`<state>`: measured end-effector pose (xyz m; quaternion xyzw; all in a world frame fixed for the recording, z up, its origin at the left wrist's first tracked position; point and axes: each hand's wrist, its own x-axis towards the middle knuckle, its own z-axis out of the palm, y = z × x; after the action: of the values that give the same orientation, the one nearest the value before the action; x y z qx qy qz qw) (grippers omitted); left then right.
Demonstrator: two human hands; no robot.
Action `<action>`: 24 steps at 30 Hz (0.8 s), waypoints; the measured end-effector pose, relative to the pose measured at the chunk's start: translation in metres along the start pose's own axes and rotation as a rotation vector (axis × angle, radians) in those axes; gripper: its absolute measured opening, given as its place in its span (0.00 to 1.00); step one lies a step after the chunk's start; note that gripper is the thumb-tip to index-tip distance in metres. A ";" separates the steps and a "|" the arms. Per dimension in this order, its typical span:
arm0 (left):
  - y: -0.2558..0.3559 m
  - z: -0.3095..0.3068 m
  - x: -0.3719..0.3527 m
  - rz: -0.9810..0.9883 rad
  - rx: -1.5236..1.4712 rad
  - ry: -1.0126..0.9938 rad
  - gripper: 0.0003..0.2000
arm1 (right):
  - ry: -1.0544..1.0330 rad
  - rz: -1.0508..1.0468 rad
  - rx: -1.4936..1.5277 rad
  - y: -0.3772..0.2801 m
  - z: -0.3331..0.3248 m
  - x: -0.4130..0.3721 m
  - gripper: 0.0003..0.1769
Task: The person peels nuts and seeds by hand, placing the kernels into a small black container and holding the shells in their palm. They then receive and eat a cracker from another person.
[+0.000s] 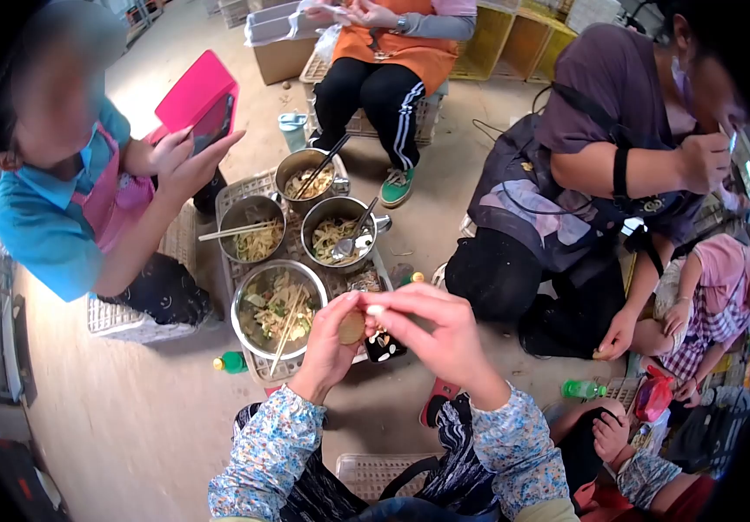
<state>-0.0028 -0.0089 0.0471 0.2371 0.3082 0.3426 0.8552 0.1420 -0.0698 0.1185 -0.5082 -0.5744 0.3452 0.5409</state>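
Observation:
My left hand (pixel 333 341) is closed around a small round tan thing (pixel 352 327), whose kind I cannot make out. Beside it, my right hand (pixel 431 329) pinches a small white piece (pixel 375 310) between thumb and fingertips. Both hands meet over the near edge of a plastic crate (pixel 229 193). Just left of them sits a wide metal bowl (pixel 237 315) of noodles and greens, chopsticks (pixel 285 337) resting in it. A metal cup of noodles with a spoon (pixel 344 246) stands beyond. Partly hidden under my hands is a dark patterned object (pixel 384 346).
Farther back are a metal bowl with chopsticks (pixel 227 235) and another metal cup (pixel 281 170). A person with a pink case (pixel 197 91) sits left; one in an orange apron (pixel 392 54) sits opposite; another in purple (pixel 601 83) sits right. Green bottles (pixel 232 362) lie low.

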 end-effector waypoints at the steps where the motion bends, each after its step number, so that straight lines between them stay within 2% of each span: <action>1: 0.001 0.005 -0.002 -0.011 -0.017 0.060 0.12 | -0.012 0.008 0.156 -0.012 -0.002 -0.004 0.12; 2: 0.002 0.004 0.000 -0.035 -0.040 0.036 0.12 | -0.107 0.004 0.264 -0.029 -0.008 -0.007 0.12; 3: -0.003 0.008 -0.005 0.164 0.094 -0.001 0.13 | -0.201 -0.002 0.371 -0.046 -0.014 -0.010 0.12; 5: -0.002 -0.004 0.004 -0.055 -0.024 -0.008 0.13 | -0.361 -0.001 0.624 -0.069 -0.019 -0.017 0.12; 9: -0.012 -0.012 0.006 -0.077 -0.063 -0.032 0.11 | -0.600 -0.163 1.003 -0.076 -0.028 -0.034 0.13; 10: -0.012 -0.010 0.006 -0.090 -0.073 -0.038 0.11 | -0.643 -0.137 1.066 -0.084 -0.035 -0.038 0.11; 11: -0.010 -0.006 0.005 -0.095 -0.081 -0.039 0.11 | -0.592 -0.140 1.029 -0.088 -0.039 -0.039 0.11; 13: -0.010 -0.004 0.005 -0.094 -0.057 -0.047 0.10 | -0.691 -0.198 1.142 -0.092 -0.043 -0.037 0.10; 15: -0.013 -0.005 0.006 -0.093 -0.028 -0.023 0.10 | -0.661 -0.203 1.161 -0.094 -0.045 -0.040 0.10; 17: -0.015 -0.003 0.007 -0.094 -0.039 -0.036 0.09 | -0.680 -0.545 1.036 -0.098 -0.050 -0.035 0.10; 18: -0.016 -0.004 0.007 -0.104 -0.046 -0.088 0.09 | -0.714 -0.528 1.086 -0.099 -0.048 -0.037 0.09; 24: -0.021 0.001 0.007 -0.132 0.014 -0.046 0.09 | -0.680 -0.611 1.047 -0.103 -0.059 -0.045 0.10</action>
<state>0.0106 -0.0177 0.0327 0.2301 0.3060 0.2778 0.8811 0.1726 -0.1474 0.2144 0.1404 -0.5873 0.5493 0.5776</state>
